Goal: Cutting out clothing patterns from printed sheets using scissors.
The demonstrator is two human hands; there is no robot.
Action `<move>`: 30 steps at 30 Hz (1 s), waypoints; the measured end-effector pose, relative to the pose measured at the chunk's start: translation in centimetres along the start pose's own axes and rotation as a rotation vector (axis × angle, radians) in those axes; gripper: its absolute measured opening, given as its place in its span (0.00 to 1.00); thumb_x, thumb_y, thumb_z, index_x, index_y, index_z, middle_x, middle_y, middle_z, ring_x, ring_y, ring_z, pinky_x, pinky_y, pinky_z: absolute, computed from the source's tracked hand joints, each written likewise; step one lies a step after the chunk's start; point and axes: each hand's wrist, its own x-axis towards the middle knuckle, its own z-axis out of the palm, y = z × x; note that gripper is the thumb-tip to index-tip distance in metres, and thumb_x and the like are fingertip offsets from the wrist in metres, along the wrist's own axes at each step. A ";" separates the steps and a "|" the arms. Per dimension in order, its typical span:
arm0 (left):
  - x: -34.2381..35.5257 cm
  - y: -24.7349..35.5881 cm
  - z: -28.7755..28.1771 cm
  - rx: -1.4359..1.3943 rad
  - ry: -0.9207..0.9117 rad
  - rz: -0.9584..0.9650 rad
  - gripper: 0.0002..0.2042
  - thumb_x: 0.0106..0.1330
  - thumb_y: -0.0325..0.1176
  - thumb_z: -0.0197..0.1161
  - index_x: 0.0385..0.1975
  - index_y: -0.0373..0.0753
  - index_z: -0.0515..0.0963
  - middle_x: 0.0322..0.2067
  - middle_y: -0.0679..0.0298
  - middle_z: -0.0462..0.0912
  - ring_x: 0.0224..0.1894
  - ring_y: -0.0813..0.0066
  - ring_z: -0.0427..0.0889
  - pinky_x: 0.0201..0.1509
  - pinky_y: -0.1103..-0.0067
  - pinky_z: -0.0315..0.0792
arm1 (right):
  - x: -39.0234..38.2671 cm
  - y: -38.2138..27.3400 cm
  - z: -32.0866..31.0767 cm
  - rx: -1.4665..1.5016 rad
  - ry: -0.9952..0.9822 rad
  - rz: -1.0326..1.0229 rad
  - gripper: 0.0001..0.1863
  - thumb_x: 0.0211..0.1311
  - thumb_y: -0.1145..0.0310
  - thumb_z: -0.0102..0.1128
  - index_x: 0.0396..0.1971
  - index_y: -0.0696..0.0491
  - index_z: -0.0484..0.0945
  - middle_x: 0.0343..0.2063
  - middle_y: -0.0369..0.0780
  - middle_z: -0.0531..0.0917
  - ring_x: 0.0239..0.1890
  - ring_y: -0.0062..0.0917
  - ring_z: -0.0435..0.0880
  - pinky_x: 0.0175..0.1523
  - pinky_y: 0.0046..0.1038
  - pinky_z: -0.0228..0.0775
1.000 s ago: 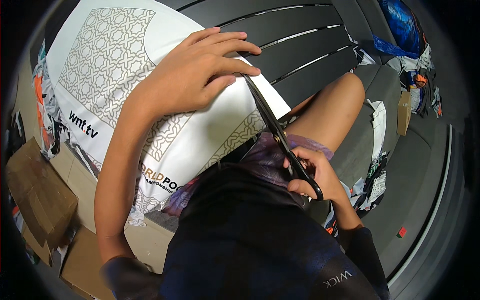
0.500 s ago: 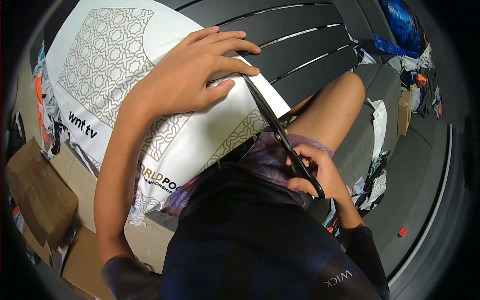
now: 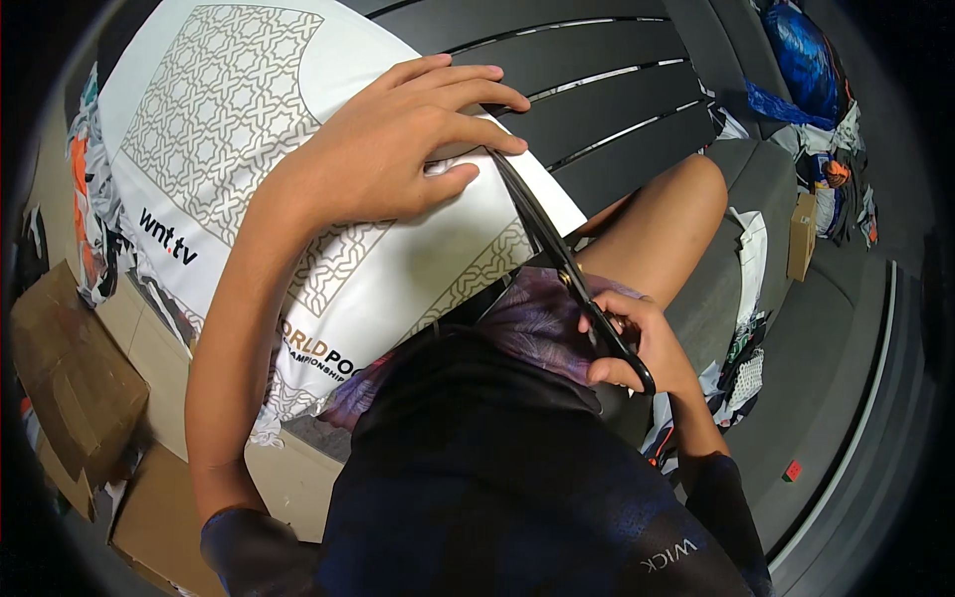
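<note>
A white printed fabric piece [image 3: 219, 109], with grey lattice patterns and lettering, spreads over the dark slatted surface and toward my lap. My left hand [image 3: 398, 149] rests on it near its upper right edge, fingers spread and thumb apart. In my right hand [image 3: 647, 348] are large black scissors [image 3: 562, 254], their blades running diagonally up across the fabric's right part to just beneath my left fingertips. The blade tips are partly hidden there, and I cannot tell whether they are cutting.
A dark slatted surface [image 3: 587, 90] lies beyond the fabric. Grey padded seating [image 3: 816, 348] at right holds scraps [image 3: 746, 259], a small box [image 3: 802, 237] and a blue bundle [image 3: 801, 60]. At left are fabric scraps [image 3: 95, 209] and cardboard [image 3: 80, 368] over tiles.
The view has shifted slightly, moving the scene a little rightward in the picture. My hands and the scissors keep nearly the same places on the fabric, with only small finger movements.
</note>
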 end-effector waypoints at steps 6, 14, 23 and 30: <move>0.0 0.0 0.1 -0.019 0.015 0.005 0.19 0.58 0.30 0.58 0.50 0.49 0.81 0.63 0.67 0.71 0.70 0.62 0.62 0.76 0.62 0.47 | 0.1 -0.6 -0.4 0.008 0.000 0.011 0.24 0.48 0.62 0.80 0.38 0.55 0.75 0.15 0.25 0.70 0.17 0.07 0.64 0.22 0.17 0.48; 0.0 -0.1 0.1 -0.017 0.011 0.008 0.19 0.58 0.30 0.58 0.50 0.50 0.81 0.63 0.66 0.71 0.70 0.63 0.62 0.76 0.62 0.47 | -0.2 0.0 -0.9 0.042 -0.007 0.030 0.24 0.47 0.59 0.80 0.36 0.56 0.76 0.15 0.26 0.71 0.17 0.08 0.65 0.23 0.17 0.50; 0.1 0.0 0.1 0.014 -0.003 -0.005 0.19 0.58 0.30 0.58 0.51 0.50 0.81 0.63 0.66 0.70 0.70 0.63 0.62 0.76 0.62 0.47 | 0.4 -0.2 -1.1 0.017 -0.015 0.030 0.33 0.44 0.46 0.80 0.37 0.57 0.75 0.14 0.28 0.72 0.15 0.09 0.72 0.20 0.14 0.57; 0.1 0.0 0.1 -0.011 -0.001 0.001 0.20 0.58 0.30 0.59 0.51 0.50 0.81 0.63 0.66 0.71 0.70 0.63 0.62 0.76 0.62 0.47 | 0.5 -0.7 -1.0 0.219 -0.071 0.126 0.36 0.42 0.42 0.79 0.38 0.57 0.74 0.13 0.28 0.72 0.13 0.09 0.72 0.18 0.14 0.57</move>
